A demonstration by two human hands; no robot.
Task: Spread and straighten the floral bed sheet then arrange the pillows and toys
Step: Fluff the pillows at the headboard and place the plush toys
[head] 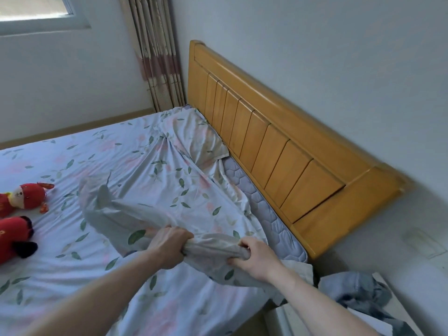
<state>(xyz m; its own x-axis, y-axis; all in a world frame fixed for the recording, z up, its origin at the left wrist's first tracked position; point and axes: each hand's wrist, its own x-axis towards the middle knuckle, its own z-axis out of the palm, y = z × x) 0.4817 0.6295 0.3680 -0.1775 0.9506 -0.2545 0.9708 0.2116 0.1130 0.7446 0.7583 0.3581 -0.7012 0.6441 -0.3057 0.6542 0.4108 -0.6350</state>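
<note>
- Both hands are gripping a bunched edge of the sheet (145, 170) near the head corner of the bed: the left hand (169, 247) is holding one end of the gathered roll with the fingers curled over it, and the right hand (257, 259) is pinching the other end, close beside.
- The sheet is lying over most of the bed, but it is folded back and wrinkled near the headboard (278, 132), so a strip of mattress (264, 202) is showing bare along it.
- To do this step well, I think the hands should be moving apart along the edge first, so the fabric is opening flat and not staying as a rope.
- Then the pull should be going toward the headboard and the near corner, low over the mattress, until the bare strip is covered.
- The fold by the far corner is probably needing a separate tug.
- Two red toys (21, 214) are lying on the sheet at the left, well apart from the hands; a hard pull could be dragging them.
- No pillow is clearly visible.
</note>
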